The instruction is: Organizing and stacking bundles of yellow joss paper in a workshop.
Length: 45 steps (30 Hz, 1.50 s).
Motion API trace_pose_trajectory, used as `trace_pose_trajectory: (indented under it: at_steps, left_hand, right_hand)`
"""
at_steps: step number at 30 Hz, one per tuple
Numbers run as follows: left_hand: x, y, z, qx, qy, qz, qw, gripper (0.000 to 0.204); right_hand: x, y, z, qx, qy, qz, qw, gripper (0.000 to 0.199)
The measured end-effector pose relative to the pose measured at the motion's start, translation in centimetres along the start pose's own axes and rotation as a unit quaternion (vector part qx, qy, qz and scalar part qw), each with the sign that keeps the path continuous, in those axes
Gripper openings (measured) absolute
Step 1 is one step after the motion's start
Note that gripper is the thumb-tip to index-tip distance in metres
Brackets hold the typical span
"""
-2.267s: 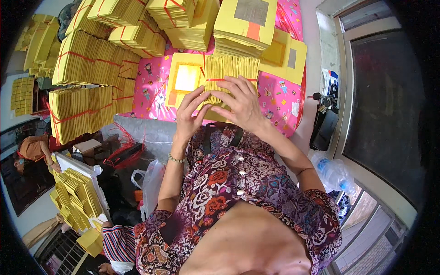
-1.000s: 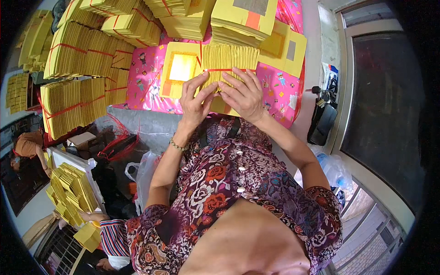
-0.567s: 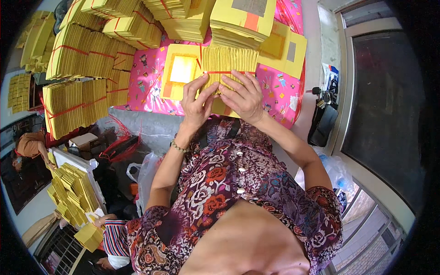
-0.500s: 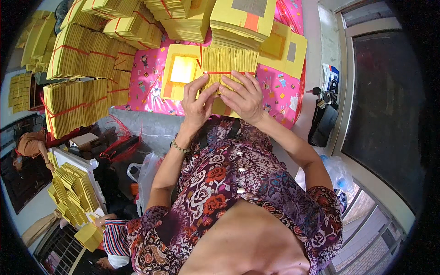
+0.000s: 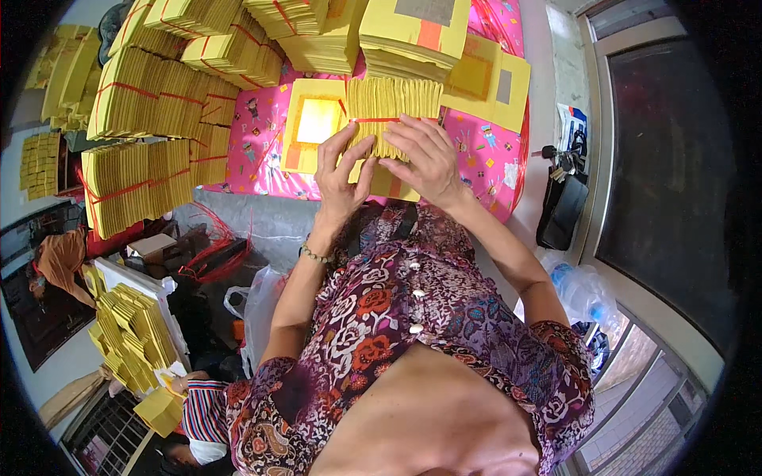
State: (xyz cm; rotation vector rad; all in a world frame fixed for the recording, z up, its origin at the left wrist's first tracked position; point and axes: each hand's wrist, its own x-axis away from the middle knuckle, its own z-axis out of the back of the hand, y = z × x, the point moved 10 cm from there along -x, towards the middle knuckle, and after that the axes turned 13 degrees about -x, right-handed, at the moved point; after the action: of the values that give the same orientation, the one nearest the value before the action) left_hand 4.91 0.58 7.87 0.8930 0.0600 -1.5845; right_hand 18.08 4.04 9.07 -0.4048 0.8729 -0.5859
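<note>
A bundle of yellow paper sheets [image 5: 394, 101] stands on edge on the pink patterned table cover, a red strap [image 5: 377, 120] running across it. My left hand [image 5: 343, 176] is at the bundle's near left corner, fingers bent and spread, the fingertips touching the paper. On the near right side, my right hand [image 5: 427, 163] lies with its fingers stretched over the sheets and part of the strap. A gap shows between the two thumbs. Under the bundle's near edge, another yellow sheet [image 5: 401, 189] is partly hidden by my hands.
Strapped yellow bundles [image 5: 131, 178] are piled at the left. A tall yellow stack [image 5: 413, 47] stands behind my hands. Loose red straps [image 5: 496, 28] lie at the far right of the pink cover [image 5: 262, 170]. Another person in striped sleeves [image 5: 205, 412] handles yellow paper at lower left.
My fingertips have drawn apart at the bundle's near side, with the thumbs now separated. The bundle remains in place under my hands.
</note>
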Motion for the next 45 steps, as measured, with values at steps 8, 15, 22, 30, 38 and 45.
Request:
trace_pose_trajectory:
  at_steps: [8, 15, 22, 30, 38, 45]
  left_hand:
    - [0.3, -0.3, -0.1, 0.0, 0.015, 0.021, 1.0, 0.033]
    - [0.1, 0.2, 0.0, 0.008, -0.03, 0.032, 0.999, 0.036]
    - [0.7, 1.1, -1.3, -0.033, -0.014, -0.017, 0.999, 0.037]
    - [0.7, -1.5, -1.8, -0.036, -0.004, -0.005, 0.999, 0.042]
    - [1.0, -1.6, -1.6, -0.038, 0.01, -0.014, 0.999, 0.045]
    - [1.1, -1.4, -1.3, -0.043, 0.019, -0.019, 0.999, 0.045]
  right_hand:
    - [0.3, -0.1, -0.1, 0.003, 0.0, 0.02, 1.0, 0.036]
    - [0.1, 0.3, 0.3, -0.042, -0.028, 0.014, 0.999, 0.042]
    - [0.2, 0.7, 0.2, -0.077, -0.021, -0.007, 0.997, 0.048]
    - [-0.7, 1.8, -2.2, -0.078, -0.023, -0.002, 0.997, 0.043]
    - [-0.9, 1.8, -2.4, -0.093, -0.026, -0.019, 0.995, 0.041]
    - [-0.5, 1.4, -2.4, -0.084, -0.019, -0.017, 0.996, 0.042]
